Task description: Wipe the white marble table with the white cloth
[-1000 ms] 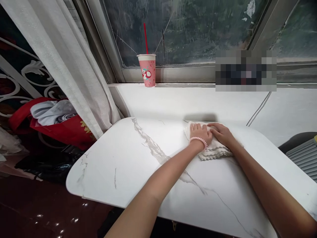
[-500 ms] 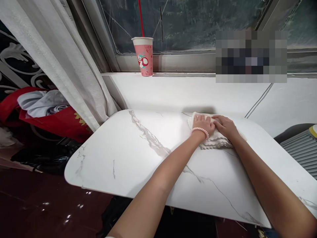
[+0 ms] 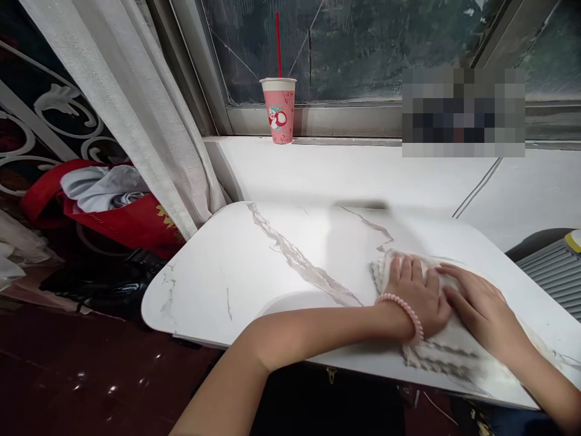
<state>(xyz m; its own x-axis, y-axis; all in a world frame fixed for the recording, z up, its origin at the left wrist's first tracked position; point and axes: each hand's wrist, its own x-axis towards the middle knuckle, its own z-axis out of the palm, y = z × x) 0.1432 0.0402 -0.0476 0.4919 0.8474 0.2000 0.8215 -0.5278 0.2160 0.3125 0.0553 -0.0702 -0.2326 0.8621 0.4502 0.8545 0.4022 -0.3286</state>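
Observation:
A whitish cleaning cloth [image 3: 447,360] with wavy grey-brown edges lies spread on the right part of a white marble-patterned table [image 3: 263,281]. My left hand [image 3: 418,297], with a pink coiled band at the wrist, rests flat on the cloth, palm down and fingers stretched forward. Beside it, my right hand [image 3: 483,312] lies palm down on the same cloth, its fingers extended toward the left hand. The thumbs and inner fingers of both hands are close together. Motion slightly blurs the cloth's near edge.
A pink paper cup [image 3: 280,115] with a red straw stands on the window sill behind the table. At left hang a pale curtain [image 3: 149,109] and a red bag [image 3: 122,221] holding light cloth. A grey ribbed object [image 3: 554,272] is at right.
Both hands and the cloth have come nearer to me and rightward, from the table's back edge toward its front edge. The view has shifted slightly.

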